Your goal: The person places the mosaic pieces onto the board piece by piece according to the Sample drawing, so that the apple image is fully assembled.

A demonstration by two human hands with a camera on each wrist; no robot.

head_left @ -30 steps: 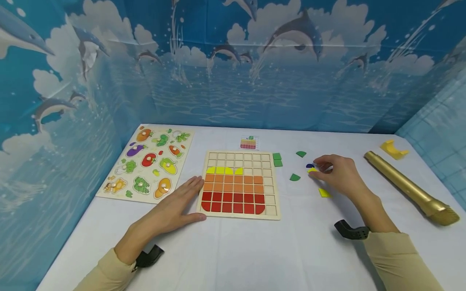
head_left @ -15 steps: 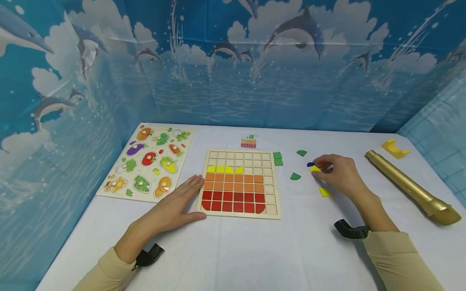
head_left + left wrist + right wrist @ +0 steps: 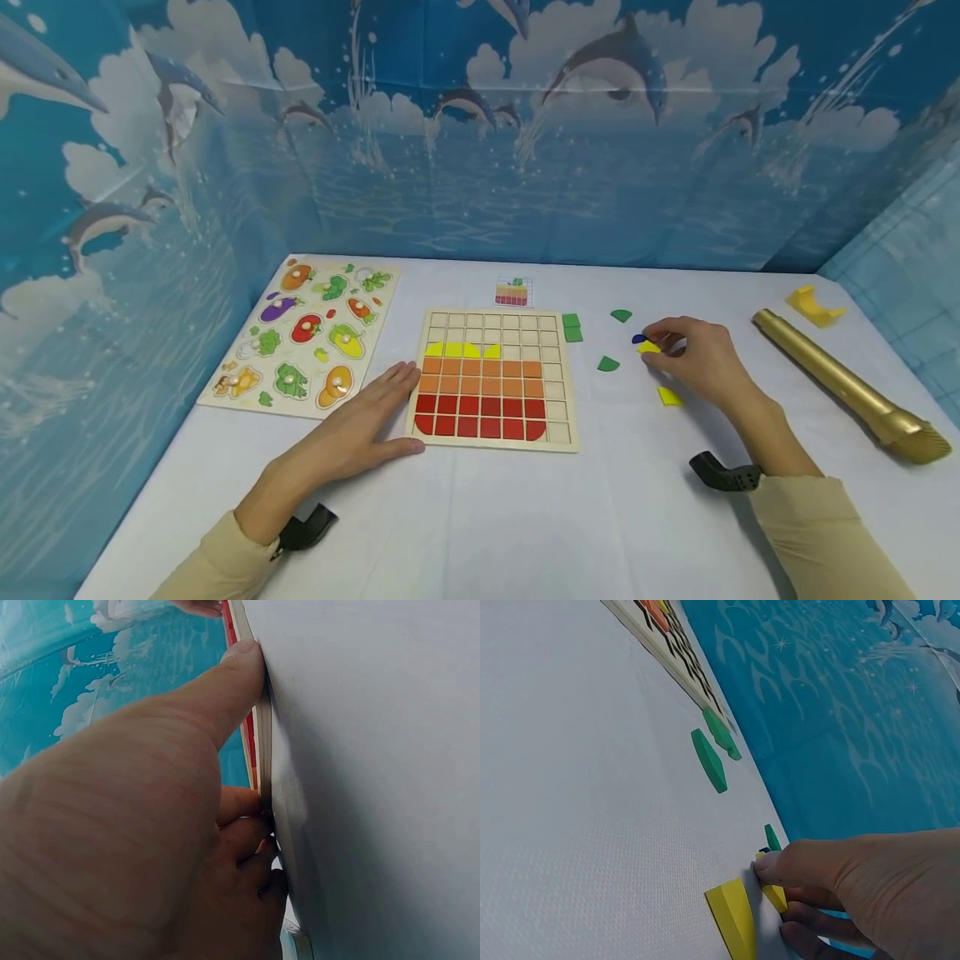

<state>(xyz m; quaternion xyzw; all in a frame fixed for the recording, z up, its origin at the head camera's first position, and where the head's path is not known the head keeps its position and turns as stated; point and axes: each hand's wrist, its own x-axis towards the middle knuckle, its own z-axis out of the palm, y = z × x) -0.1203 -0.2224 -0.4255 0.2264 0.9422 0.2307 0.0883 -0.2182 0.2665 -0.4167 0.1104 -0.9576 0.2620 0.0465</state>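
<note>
My left hand point(image 3: 352, 429) lies flat with its fingers along the left edge of a wooden grid board point(image 3: 566, 408). Its thumb touches the board's near left corner, as the left wrist view shows too. Filled grid cells hold red tiles point(image 3: 468, 406), orange tiles point(image 3: 470, 384) and a short row of yellow tiles point(image 3: 453, 351). Over to the right, thumb and fingers of my right hand point(image 3: 697, 362) pinch a small yellow tile point(image 3: 776, 898). A dark blue piece point(image 3: 639, 339) sits right beside those fingertips, partly hidden in the right wrist view. Nearer me lies another yellow tile point(image 3: 670, 397).
Two green square tiles point(image 3: 572, 328) lie against the board's right side, with two green quarter-round tiles point(image 3: 608, 364) beyond. A small pattern card point(image 3: 514, 292) is behind the board. A vegetable puzzle point(image 3: 300, 358) lies left; a gold tube point(image 3: 847, 383) and yellow cradle point(image 3: 815, 307) lie right.
The yellow tile at my right fingertips has shifted very slightly, away from me and to the right. Both hands have otherwise stayed in place, and the tiles on the board are the same.
</note>
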